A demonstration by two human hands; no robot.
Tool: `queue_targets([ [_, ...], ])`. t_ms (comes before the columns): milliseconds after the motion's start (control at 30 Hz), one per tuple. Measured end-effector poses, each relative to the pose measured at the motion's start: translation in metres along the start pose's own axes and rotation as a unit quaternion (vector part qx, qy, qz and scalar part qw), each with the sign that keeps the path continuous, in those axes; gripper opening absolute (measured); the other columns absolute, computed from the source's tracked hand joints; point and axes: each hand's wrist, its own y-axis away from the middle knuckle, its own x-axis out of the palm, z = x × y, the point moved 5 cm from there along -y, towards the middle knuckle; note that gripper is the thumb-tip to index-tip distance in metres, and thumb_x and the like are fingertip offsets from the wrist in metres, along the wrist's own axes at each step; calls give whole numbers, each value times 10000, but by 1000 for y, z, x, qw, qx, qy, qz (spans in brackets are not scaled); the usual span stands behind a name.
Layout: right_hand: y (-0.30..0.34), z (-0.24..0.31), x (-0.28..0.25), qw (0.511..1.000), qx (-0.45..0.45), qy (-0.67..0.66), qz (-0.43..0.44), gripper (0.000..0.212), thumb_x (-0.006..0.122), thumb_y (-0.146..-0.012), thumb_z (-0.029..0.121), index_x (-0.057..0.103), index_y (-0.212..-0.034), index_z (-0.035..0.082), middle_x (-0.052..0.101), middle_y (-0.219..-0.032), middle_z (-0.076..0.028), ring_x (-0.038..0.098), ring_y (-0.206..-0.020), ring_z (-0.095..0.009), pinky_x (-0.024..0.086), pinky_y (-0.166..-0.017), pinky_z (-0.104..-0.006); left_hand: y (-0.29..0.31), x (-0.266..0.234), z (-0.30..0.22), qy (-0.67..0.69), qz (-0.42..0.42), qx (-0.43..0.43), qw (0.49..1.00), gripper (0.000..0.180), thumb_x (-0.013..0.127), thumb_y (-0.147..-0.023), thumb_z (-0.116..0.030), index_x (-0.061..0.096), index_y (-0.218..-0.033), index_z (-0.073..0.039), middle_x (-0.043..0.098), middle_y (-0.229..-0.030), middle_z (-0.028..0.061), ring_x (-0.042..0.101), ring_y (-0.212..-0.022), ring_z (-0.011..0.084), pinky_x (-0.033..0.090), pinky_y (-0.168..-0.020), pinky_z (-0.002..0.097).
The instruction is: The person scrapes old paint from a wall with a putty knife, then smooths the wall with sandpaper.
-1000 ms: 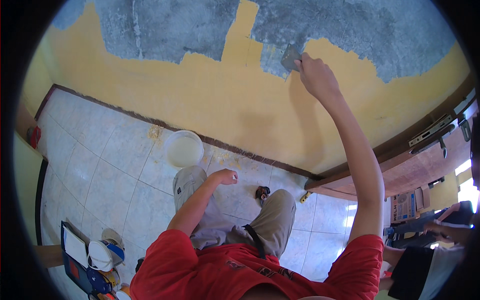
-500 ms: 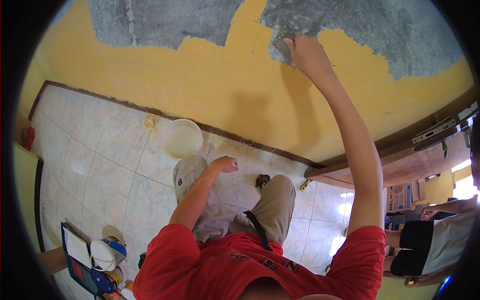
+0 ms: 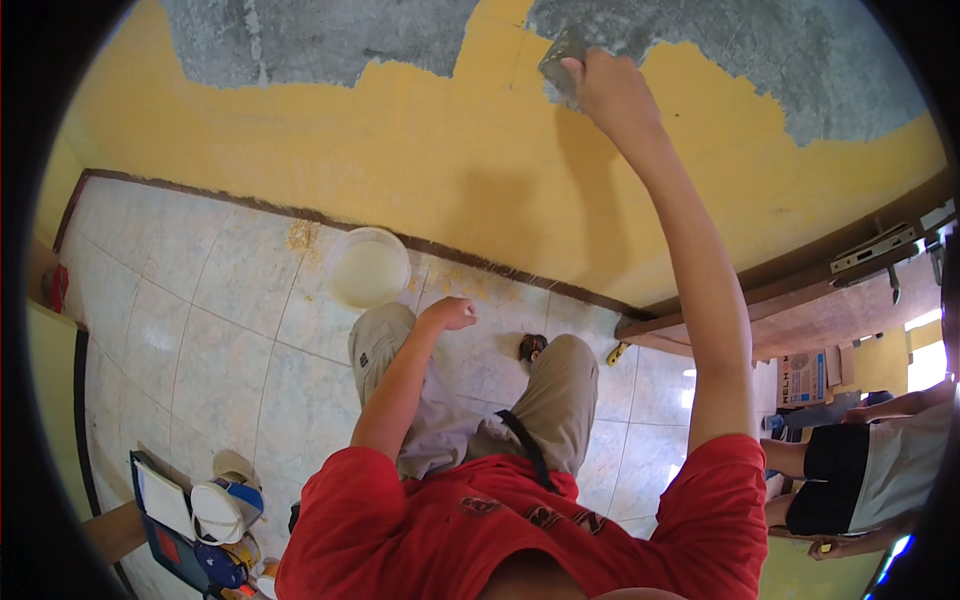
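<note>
Right grip [image 3: 615,92]: fingers closed round the flat scraper, thumb along its near face; arm stretched out and up toward the wall.
Scraper [image 3: 559,64]: grey, wide-bladed, held up at the wall where a bare grey patch [image 3: 735,65] meets yellow paint [image 3: 360,150]; cannot tell how firmly the edge bears.
Second grey patch [image 3: 315,40]: farther left, ragged lower border, a strip of yellow between the two.
Left grip [image 3: 450,313]: fingers curled in, hand low, forearm over the left thigh; cannot tell whether anything is held.
Bucket [image 3: 370,236]: round, whitish, pale contents, on the tiled floor [image 3: 230,335] near the foot of the wall, just beyond the left knee.
Yellow crumbs [image 3: 302,236]: small heap left of the bucket, more scattered to its right.
Door [image 3: 790,300]: wooden, on the right, metal lock plate on its edge.
Co-worker [image 3: 838,465]: far right, dark shorts, light top.
Cardboard box [image 3: 802,378]: beyond the door.
</note>
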Motion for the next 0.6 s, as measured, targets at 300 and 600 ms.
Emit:
queue_targets([
  [300,15,-26,12,1000,20,1,5,437,470,-975,356,644,-901,-39,658,-845,-269,655,-828,-430,528,-722,-506,5,-6,-2,31,8,-19,999,420,665,-826,-407,652,-1122,-109,668,-1098,197,631,-1034,346,497,-889,403],
  [600,251,-134,335,750,304,-515,283,317,564,-906,290,581,-745,17,540,-512,-83,541,-390,-189,453,-390,-331,7,-15,16,-1,1,-18,1000,424,661,-820,-440,661,-1110,-131,681,-1063,190,639,-1024,343,497,-897,408],
])
